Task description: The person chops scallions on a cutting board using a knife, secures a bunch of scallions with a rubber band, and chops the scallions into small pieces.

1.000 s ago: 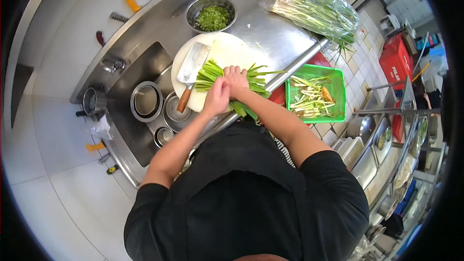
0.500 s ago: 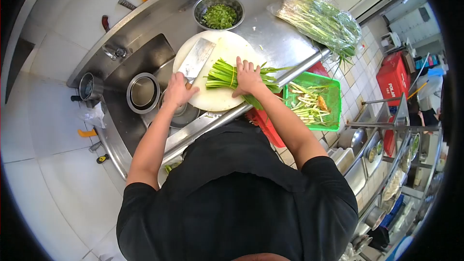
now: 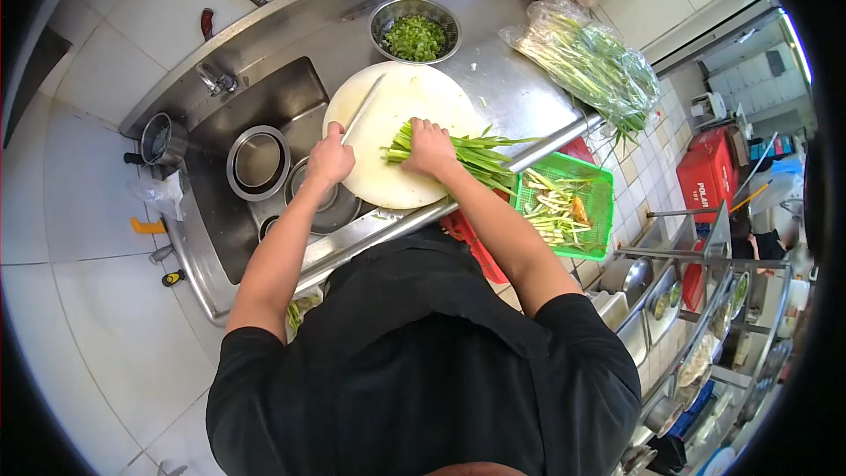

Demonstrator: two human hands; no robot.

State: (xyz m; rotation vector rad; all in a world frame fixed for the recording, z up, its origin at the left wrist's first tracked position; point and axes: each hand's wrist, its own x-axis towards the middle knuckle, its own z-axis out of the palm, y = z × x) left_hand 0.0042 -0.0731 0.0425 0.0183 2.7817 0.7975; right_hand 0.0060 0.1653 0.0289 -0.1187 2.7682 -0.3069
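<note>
My left hand (image 3: 330, 159) is closed round the handle of a cleaver (image 3: 362, 109), whose blade shows nearly edge-on above the round white cutting board (image 3: 445, 103). On the board's near right part lies a bunch of spring onions (image 3: 476, 157), its cut ends to the left and its leaves reaching past the board's right edge. My right hand (image 3: 429, 150) grips the bunch close to the cut ends, fingers curled over the stalks. A gap of bare board separates the blade from the bunch.
Behind the board stands a metal bowl (image 3: 376, 28) of chopped greens. A bagged bundle of spring onions (image 3: 586, 57) lies at the back right. Trimmings fill a green basket (image 3: 603, 203) below the counter edge. Pots (image 3: 258, 161) sit in the sink (image 3: 204, 203) at left.
The cleaver has turned from flat to nearly edge-on in my left hand. My right hand has slid left along the spring onions, and its spread fingers have closed round them.
</note>
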